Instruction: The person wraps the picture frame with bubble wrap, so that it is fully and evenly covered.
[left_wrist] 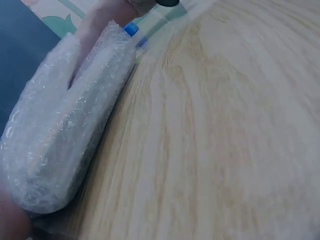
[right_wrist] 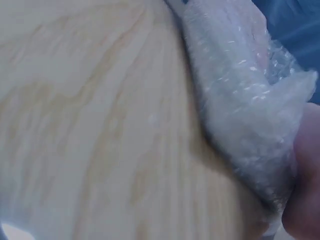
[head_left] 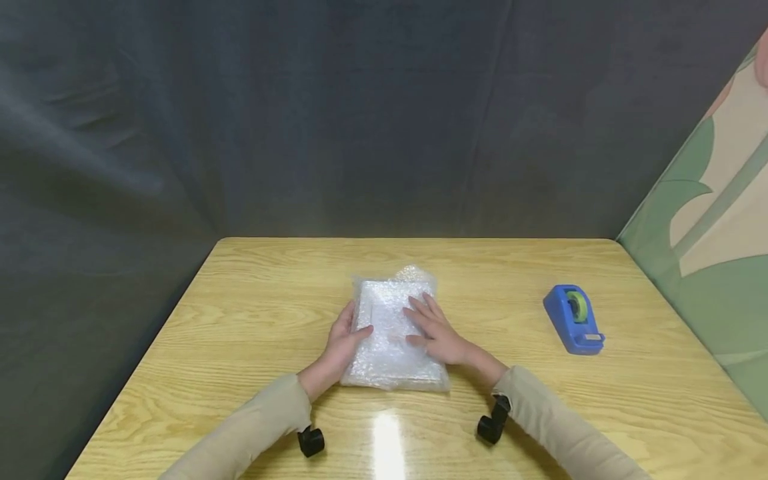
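Observation:
A flat rectangular package in clear bubble wrap point(head_left: 390, 363) lies on the table. At its left edge my left hand point(head_left: 341, 345) grips it, thumb on top and fingers along the side. My right hand point(head_left: 443, 339) rests on the right part of its top with the fingers spread. The left wrist view has the wrap's rounded, folded side point(left_wrist: 65, 135) close up, with a blurred bit of my left hand point(left_wrist: 12, 217) at the lower left. In the right wrist view, the wrap point(right_wrist: 235, 100) bulges beside my right hand point(right_wrist: 306, 175). What is inside is unclear.
A blue tape dispenser point(head_left: 570, 323) with a green roll stands on the wooden table point(head_left: 252, 300), right of the package. Behind the table hangs a dark curtain point(head_left: 360, 120); a patterned green and beige cloth point(head_left: 708, 267) is at the right.

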Demonstrator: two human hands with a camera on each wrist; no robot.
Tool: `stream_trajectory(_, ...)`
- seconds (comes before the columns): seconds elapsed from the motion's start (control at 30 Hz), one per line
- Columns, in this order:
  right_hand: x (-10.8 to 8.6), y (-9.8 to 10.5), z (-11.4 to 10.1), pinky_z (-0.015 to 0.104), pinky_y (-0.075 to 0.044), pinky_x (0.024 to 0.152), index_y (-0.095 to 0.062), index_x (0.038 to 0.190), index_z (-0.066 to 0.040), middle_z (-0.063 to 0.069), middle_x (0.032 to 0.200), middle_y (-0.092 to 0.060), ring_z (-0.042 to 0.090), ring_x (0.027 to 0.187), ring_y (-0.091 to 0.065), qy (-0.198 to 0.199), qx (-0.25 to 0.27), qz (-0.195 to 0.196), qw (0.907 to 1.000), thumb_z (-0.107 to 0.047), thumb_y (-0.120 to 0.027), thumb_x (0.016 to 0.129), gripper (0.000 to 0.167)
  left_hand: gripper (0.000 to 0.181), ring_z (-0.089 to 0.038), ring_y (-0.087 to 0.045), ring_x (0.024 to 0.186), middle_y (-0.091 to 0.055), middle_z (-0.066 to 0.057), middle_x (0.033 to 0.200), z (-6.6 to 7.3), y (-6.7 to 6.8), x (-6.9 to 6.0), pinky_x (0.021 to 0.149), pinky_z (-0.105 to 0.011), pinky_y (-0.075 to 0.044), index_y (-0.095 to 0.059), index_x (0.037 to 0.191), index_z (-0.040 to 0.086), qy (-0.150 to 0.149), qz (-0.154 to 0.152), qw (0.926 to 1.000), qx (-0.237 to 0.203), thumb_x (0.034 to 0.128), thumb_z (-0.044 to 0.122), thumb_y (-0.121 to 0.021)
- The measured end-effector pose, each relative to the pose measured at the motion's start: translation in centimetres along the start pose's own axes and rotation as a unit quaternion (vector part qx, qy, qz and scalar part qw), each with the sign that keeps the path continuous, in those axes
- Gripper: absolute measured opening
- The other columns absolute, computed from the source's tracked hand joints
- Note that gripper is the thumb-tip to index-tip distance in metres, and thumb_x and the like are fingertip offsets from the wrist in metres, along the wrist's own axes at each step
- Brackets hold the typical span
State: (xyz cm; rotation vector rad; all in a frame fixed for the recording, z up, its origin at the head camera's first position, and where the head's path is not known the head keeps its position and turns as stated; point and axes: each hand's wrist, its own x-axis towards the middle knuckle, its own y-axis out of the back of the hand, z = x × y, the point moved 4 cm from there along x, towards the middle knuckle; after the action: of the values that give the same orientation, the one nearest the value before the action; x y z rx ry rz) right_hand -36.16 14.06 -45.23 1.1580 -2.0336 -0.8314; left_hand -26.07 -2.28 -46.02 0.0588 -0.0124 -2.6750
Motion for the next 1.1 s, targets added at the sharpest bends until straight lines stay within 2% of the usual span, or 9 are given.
stream_trajectory(0.17,-0.1,0.2,0.1,0.063,0.008,0.103,-0.033,0.137,0.003,0.019,0.149,-0.01,0.038,0.135,0.012,-0.039,0.08,-0.029,0.9956,-0.022,-0.045,0.092,0.053,0.069,-0.031,0.004,0.137,0.004,-0.017,0.15,0.4,-0.8,-0.2,0.111,-0.045,0.001,-0.003,0.143,-0.004,-0.005,-0.061,0.9951,0.077,0.0906,0.007,-0.047)
stream_trajectory(0.3,-0.1,0.2,0.1,0.062,0.01,0.102,-0.031,0.139,0.001,0.015,0.151,-0.008,0.035,0.135,0.016,-0.061,0.09,-0.042,0.9932,-0.032,-0.05,0.089,0.063,0.064,-0.032,0.011,0.136,0.014,-0.017,0.149,0.8,-1.3,-0.5,0.109,-0.05,0.004,0.001,0.142,-0.004,-0.033,-0.099,0.9755,0.193,0.0955,0.012,-0.039)
stream_trajectory(0.4,-0.1,0.2,0.0,0.063,0.007,0.103,-0.031,0.139,0.001,0.015,0.151,-0.009,0.035,0.135,0.015,-0.059,0.074,-0.045,0.9945,-0.038,-0.058,0.083,0.074,0.061,-0.035,0.01,0.136,0.012,-0.023,0.148,1.2,-1.8,-0.6,0.11,-0.05,0.0,-0.004,0.14,-0.01,-0.072,-0.106,0.9431,0.307,0.0957,0.013,-0.038)
stream_trajectory(0.53,0.0,0.2,0.0,0.064,0.003,0.103,-0.031,0.139,0.002,0.017,0.15,-0.01,0.037,0.135,0.012,-0.038,0.038,-0.047,0.9975,-0.042,-0.068,0.075,0.086,0.057,-0.038,0.005,0.136,0.004,-0.026,0.147,1.5,-2.4,-0.5,0.111,-0.048,-0.005,-0.013,0.138,-0.014,-0.107,-0.104,0.8841,0.443,0.0954,0.015,-0.038)
stream_trajectory(0.63,0.0,0.3,-0.2,0.064,0.002,0.103,-0.03,0.139,0.002,0.018,0.15,-0.009,0.038,0.135,0.011,-0.023,0.024,-0.05,0.9982,-0.04,-0.072,0.071,0.091,0.054,-0.038,0.002,0.136,-0.003,-0.026,0.147,1.8,-2.6,-0.6,0.111,-0.046,-0.006,-0.02,0.136,-0.014,-0.121,-0.107,0.8452,0.509,0.0955,0.016,-0.037)
stream_trajectory(0.73,-0.1,0.4,-0.3,0.063,0.003,0.103,-0.029,0.139,0.003,0.018,0.15,-0.008,0.038,0.135,0.012,-0.018,0.029,-0.054,0.998,-0.038,-0.072,0.071,0.091,0.053,-0.038,0.001,0.136,-0.008,-0.027,0.146,2.1,-2.7,-0.5,0.112,-0.045,-0.007,-0.023,0.135,-0.015,-0.136,-0.128,0.8159,0.547,0.0959,0.018,-0.036)
stream_trajectory(0.83,-0.1,0.5,-0.4,0.063,0.005,0.103,-0.028,0.139,0.002,0.017,0.15,-0.006,0.037,0.135,0.013,-0.018,0.039,-0.06,0.9973,-0.035,-0.073,0.071,0.09,0.057,-0.037,0.002,0.136,-0.008,-0.026,0.146,2.4,-2.2,-0.3,0.111,-0.045,-0.009,-0.022,0.136,-0.014,-0.135,-0.171,0.8178,0.533,0.0951,0.021,-0.039)
stream_trajectory(0.97,-0.2,0.5,-0.4,0.063,0.006,0.103,-0.028,0.14,0.002,0.016,0.151,-0.005,0.036,0.135,0.015,-0.023,0.05,-0.068,0.9962,-0.033,-0.072,0.072,0.088,0.069,-0.031,0.01,0.137,-0.006,-0.016,0.15,2.4,-0.7,0.4,0.11,-0.048,-0.007,-0.02,0.14,-0.005,-0.11,-0.247,0.8329,0.483,0.0912,0.034,-0.049)
stream_trajectory(1.1,-0.2,0.4,-0.3,0.063,0.006,0.103,-0.027,0.14,0.001,0.015,0.151,-0.004,0.035,0.135,0.016,-0.029,0.053,-0.072,0.9956,-0.034,-0.071,0.073,0.087,0.081,-0.025,0.014,0.137,-0.003,-0.006,0.151,2.0,0.3,0.9,0.11,-0.049,-0.004,-0.019,0.143,0.004,-0.111,-0.29,0.8275,0.468,0.0849,0.045,-0.057)
